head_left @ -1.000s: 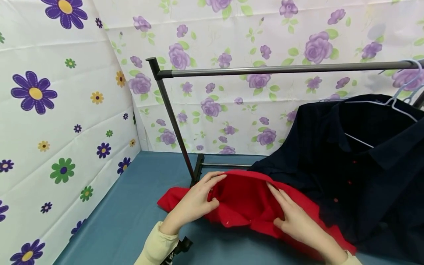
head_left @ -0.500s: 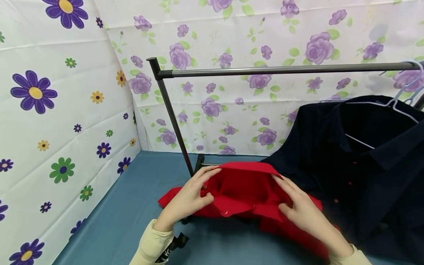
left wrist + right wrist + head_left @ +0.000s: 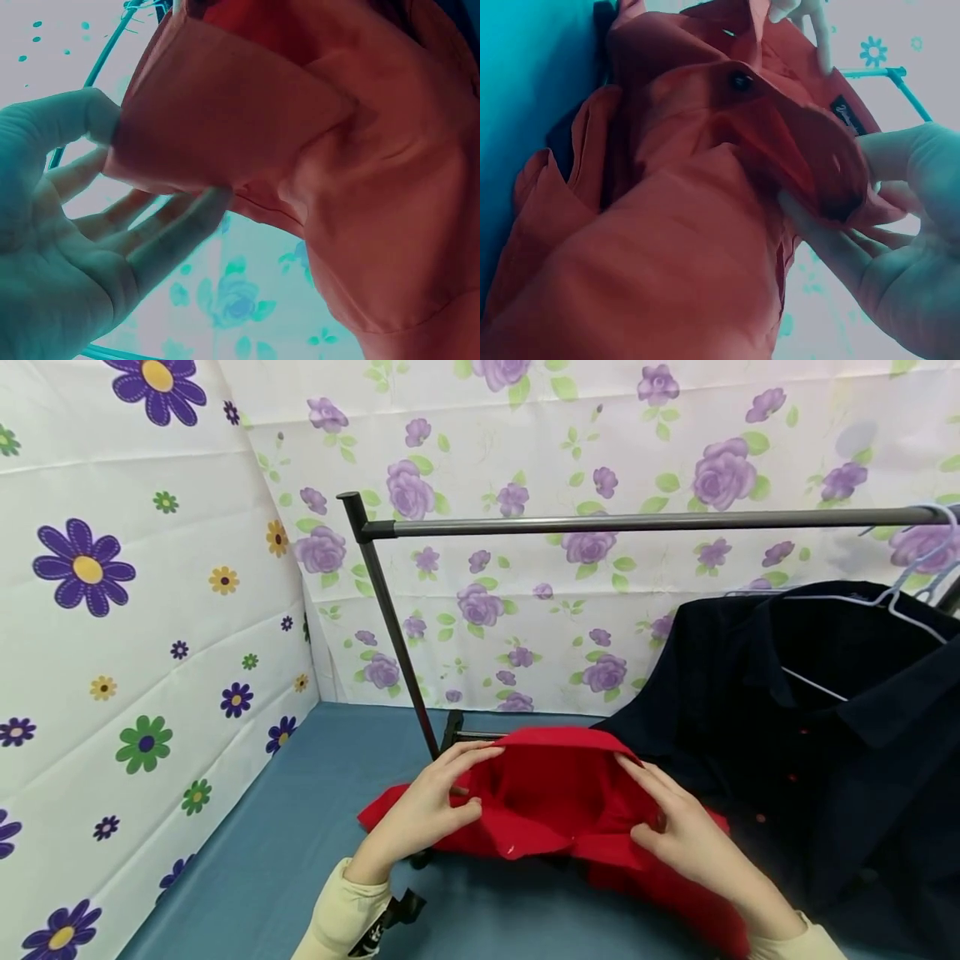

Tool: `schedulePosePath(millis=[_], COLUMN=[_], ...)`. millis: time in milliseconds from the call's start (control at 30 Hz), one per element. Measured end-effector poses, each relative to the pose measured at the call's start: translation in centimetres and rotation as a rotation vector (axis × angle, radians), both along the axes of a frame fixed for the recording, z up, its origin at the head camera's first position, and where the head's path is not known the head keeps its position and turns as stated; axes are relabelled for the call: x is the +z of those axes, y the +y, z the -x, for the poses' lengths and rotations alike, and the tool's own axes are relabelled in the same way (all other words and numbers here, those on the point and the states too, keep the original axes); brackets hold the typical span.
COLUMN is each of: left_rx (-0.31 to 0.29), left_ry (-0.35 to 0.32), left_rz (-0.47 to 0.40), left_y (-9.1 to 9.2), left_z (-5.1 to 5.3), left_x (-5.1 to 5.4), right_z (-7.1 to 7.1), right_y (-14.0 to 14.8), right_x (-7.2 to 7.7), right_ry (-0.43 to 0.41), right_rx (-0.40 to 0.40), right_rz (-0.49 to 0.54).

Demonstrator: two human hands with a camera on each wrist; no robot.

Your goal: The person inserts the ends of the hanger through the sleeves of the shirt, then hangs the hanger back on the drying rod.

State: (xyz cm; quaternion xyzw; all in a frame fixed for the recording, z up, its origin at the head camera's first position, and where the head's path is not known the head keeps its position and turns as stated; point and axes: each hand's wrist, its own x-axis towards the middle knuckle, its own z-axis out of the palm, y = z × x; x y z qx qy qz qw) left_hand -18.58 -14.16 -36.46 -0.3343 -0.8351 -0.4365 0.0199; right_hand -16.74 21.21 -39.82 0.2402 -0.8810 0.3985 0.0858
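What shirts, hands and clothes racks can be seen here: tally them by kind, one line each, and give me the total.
Shirts: 2 (red shirt, dark blue shirt)
Hands: 2 (left hand, right hand)
Clothes rack: 1
Total: 5

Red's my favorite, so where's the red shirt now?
In the head view, the red shirt is at lower centre, between the left hand and right hand, mostly left of the dark shirt.

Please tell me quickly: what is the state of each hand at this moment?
Left hand: holding the red shirt by its collar.
Right hand: holding the other side of the same collar.
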Motion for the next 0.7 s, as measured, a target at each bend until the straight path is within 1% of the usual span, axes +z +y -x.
schedulePosePath(millis=[133,233,400,533,700], left_rx=[-0.032,-0.024,0.0,-0.011,-0.026], left_ry=[-0.06,-0.081,-0.099,-0.104,-0.088], left_rz=[-0.068,-0.091,-0.091,-0.094,-0.105], left_y=[-0.02,-0.01,0.13,0.22,0.28], left_z=[0.01,0.0,0.03,0.09,0.17], left_x=[-0.15,-0.18,-0.38,-0.5,-0.52], right_z=[0.08,0.11,0.05,0.03,0.05], right_y=[0.19,0.23,0.29,0.37,0.42], right_x=[0.0,0.0,-0.23,-0.41,-0.51], right_ry=[-0.018,-0.02,-0.061,-0.096,-0.105], right_rx=[0.018,0.025,0.02,0.022,0.038], right_rz=[0.03,0.047,0.068,0.067,0.08])
